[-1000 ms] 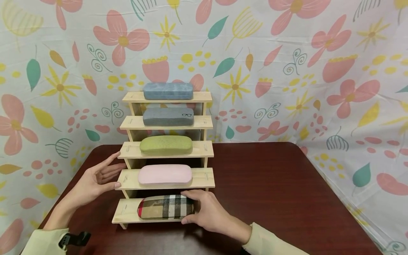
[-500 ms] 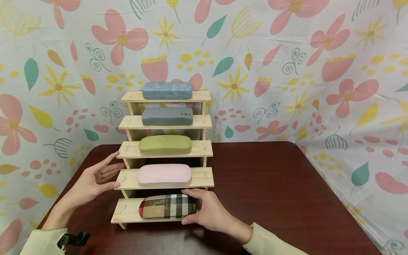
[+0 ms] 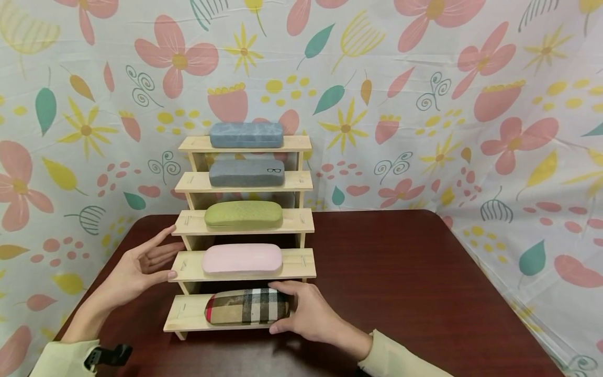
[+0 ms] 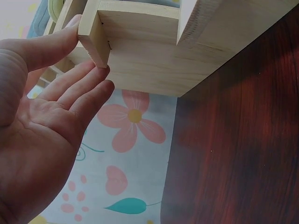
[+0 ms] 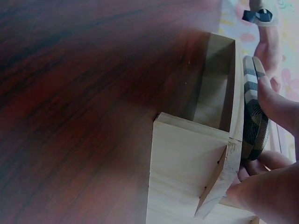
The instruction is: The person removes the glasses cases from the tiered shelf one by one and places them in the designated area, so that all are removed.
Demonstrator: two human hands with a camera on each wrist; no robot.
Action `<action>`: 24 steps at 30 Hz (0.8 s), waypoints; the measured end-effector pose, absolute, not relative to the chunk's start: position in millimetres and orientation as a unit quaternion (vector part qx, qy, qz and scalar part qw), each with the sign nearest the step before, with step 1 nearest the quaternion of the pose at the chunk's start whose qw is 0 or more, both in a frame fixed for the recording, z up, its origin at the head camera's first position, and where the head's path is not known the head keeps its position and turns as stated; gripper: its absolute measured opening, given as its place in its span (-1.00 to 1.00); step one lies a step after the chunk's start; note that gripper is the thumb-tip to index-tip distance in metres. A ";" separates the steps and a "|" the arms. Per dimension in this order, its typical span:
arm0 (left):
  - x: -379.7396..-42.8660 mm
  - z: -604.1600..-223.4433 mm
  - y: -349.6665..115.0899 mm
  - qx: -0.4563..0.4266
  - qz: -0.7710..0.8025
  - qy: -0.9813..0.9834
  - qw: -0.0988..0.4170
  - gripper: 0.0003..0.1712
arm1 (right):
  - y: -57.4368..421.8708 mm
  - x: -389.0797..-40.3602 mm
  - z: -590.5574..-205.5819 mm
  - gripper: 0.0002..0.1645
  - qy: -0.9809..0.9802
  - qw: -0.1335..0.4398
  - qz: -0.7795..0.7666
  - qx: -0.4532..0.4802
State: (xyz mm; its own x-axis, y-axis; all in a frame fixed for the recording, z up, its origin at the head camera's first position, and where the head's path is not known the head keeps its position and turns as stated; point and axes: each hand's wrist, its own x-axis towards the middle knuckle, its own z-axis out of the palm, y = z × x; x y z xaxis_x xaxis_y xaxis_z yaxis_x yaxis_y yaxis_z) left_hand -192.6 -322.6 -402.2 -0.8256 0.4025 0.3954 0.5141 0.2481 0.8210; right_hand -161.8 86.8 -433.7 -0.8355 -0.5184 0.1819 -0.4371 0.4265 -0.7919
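A wooden stepped rack [image 3: 181, 264] holds a glasses case on each step. On the lowest step, my right hand [image 3: 311, 314] grips the right end of a plaid glasses case [image 3: 249, 306], thumb in front and fingers behind. The right wrist view has this plaid case [image 5: 251, 100] lying on the step board. Over at the rack's left side, my left hand [image 3: 132, 269] touches the step ends with fairly straight fingers. Its thumb [image 4: 65, 35] is at a board end in the left wrist view. Above sit pink [image 3: 242, 259], green [image 3: 243, 214], grey [image 3: 247, 173] and blue [image 3: 246, 135] cases.
The rack stands on a dark red-brown table [image 3: 391, 277]. Behind it hangs a white cloth [image 3: 424, 173] with a flower print. A black strap [image 3: 108, 356] is around the left wrist.
The plaid case has shifted slightly right on its step within the right hand's grip, and now stays still. The left hand keeps its place at the rack's side.
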 end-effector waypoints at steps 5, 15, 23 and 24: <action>-193.0 -402.8 -323.4 -0.289 -0.542 -0.787 0.051 0.11 | 87.5 -162.0 -433.1 -0.10 0.843 0.044 -0.455 -0.282; -193.9 -401.5 -323.2 -0.289 -0.541 -0.788 0.054 0.12 | 96.8 -159.3 -433.3 -0.16 0.813 0.043 -0.505 -0.286; -192.8 -400.3 -322.3 -0.290 -0.537 -0.791 0.054 0.11 | 107.0 -159.9 -429.3 -0.21 0.791 0.066 -0.540 -0.279; -192.8 -400.5 -322.3 -0.290 -0.535 -0.791 0.054 0.11 | 108.4 -160.0 -428.7 -0.21 0.788 0.070 -0.545 -0.277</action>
State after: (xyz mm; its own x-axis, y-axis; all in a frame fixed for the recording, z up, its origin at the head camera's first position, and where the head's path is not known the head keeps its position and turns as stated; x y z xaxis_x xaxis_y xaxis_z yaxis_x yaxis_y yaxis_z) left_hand -192.8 -322.3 -400.5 -0.8258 0.4008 0.3968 0.5174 0.2583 0.8158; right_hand -160.0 108.4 -428.7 -0.8365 -0.5134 0.1916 -0.3603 0.2520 -0.8982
